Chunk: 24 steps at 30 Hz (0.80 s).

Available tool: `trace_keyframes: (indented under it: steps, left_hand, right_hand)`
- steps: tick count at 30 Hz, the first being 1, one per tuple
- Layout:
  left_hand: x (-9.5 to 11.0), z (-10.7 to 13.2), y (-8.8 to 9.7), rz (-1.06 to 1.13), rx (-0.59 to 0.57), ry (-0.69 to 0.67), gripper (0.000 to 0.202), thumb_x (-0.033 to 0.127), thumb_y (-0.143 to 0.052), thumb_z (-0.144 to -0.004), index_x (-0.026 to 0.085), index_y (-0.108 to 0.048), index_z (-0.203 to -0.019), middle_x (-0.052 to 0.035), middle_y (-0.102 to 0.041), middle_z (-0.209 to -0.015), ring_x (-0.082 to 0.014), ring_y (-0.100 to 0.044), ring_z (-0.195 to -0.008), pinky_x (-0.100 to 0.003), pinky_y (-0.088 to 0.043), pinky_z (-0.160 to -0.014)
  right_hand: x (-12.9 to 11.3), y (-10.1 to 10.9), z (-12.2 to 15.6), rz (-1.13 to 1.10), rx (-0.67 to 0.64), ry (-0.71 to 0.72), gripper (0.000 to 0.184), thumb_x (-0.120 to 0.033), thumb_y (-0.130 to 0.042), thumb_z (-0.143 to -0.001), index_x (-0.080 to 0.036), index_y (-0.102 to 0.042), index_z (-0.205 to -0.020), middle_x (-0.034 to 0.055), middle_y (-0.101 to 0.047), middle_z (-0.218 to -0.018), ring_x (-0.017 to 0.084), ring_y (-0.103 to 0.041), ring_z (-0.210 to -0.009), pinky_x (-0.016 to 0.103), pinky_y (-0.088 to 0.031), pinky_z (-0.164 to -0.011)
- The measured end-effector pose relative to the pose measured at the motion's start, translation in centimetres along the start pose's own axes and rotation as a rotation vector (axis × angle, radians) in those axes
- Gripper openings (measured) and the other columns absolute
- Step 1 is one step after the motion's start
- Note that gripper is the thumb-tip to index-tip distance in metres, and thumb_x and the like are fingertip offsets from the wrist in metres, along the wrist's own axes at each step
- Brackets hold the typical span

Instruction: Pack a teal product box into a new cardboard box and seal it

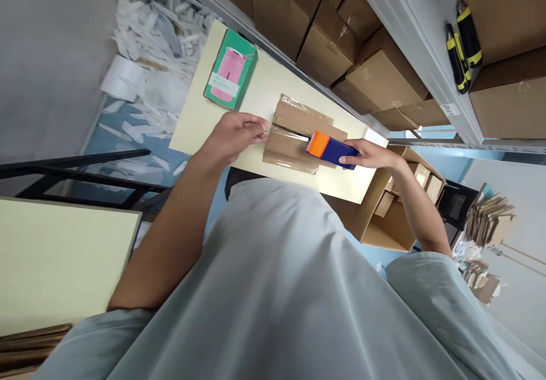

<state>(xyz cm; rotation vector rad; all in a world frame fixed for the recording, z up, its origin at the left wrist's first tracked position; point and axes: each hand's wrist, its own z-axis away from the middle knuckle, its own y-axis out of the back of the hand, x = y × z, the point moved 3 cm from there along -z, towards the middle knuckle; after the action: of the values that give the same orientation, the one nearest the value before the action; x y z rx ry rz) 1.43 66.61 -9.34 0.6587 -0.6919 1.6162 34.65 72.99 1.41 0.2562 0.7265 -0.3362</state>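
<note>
A brown cardboard piece [294,151] lies on the pale yellow table, with shiny clear tape along its edges and a glossy strip down its middle seam. Above its right part, my right hand [362,153] grips a flat orange and dark blue thing [330,149]. That thing has a pale, jagged edge at its orange left end; its exact kind is unclear. My left hand [244,132] is just off the cardboard's left end, thumb and fingertips pinched together. Whether something thin is between those fingertips cannot be made out.
A green box [231,70] with a pink picture sits on the table's [196,107] far left. Cardboard boxes [328,41] line the shelf behind. Yellow-and-black cutters [463,47] lie on the upper shelf. An open carton [390,235] stands right; white scraps [157,73] cover the left floor.
</note>
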Motion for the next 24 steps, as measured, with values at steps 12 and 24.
trace_keyframes:
  steps: [12,24]
  left_hand:
    - [-2.0,-2.4,0.2,0.076,0.016,0.022,0.020,0.028,-0.090,-0.081,0.022,-0.071,-0.078,-0.0054,-0.074,-0.087,-0.0264,-0.076,-0.097,-0.055,-0.068,-0.106]
    - [-2.7,-4.3,1.2,0.160,-0.081,0.141,0.027,0.024,-0.094,-0.080,0.016,-0.068,-0.074,-0.0023,-0.066,-0.081,-0.0169,-0.071,-0.082,-0.055,-0.068,-0.105]
  right_hand:
    - [0.6,0.7,-2.8,-0.004,-0.034,-0.005,0.062,-0.078,-0.085,-0.089,-0.019,-0.069,-0.103,0.0033,-0.077,-0.091,0.019,-0.072,-0.081,0.030,-0.061,-0.069]
    - [-2.6,-0.2,-3.9,0.057,-0.028,-0.129,0.063,-0.078,-0.080,-0.091,-0.018,-0.069,-0.108,0.0037,-0.078,-0.090,0.018,-0.069,-0.078,0.029,-0.059,-0.068]
